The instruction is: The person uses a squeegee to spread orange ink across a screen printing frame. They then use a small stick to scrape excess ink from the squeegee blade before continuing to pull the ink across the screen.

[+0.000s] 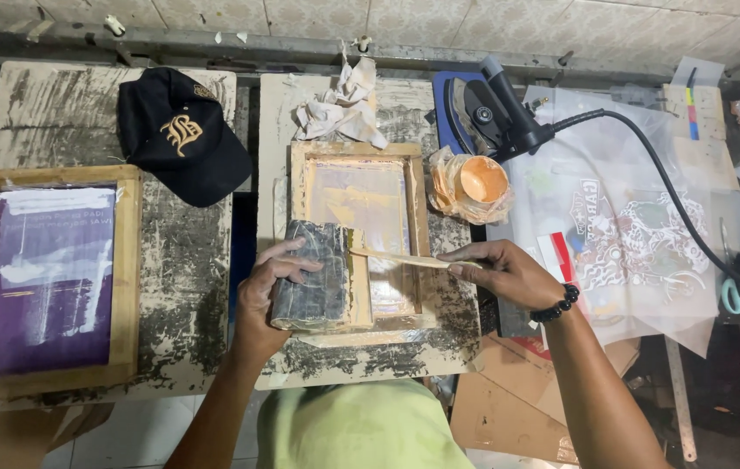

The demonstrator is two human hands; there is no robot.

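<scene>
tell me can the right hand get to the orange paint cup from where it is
Probably yes. The right hand, holding a thin wooden stick, sits just below the orange paint cup, with only bare table between them.

The left hand (pixel 267 291) covers part of the dark squeegee block (pixel 313 274). The purple-screened wooden frame (pixel 44 278) is cut by the left edge; the scissors (pixel 739 295) are half hidden.
</scene>
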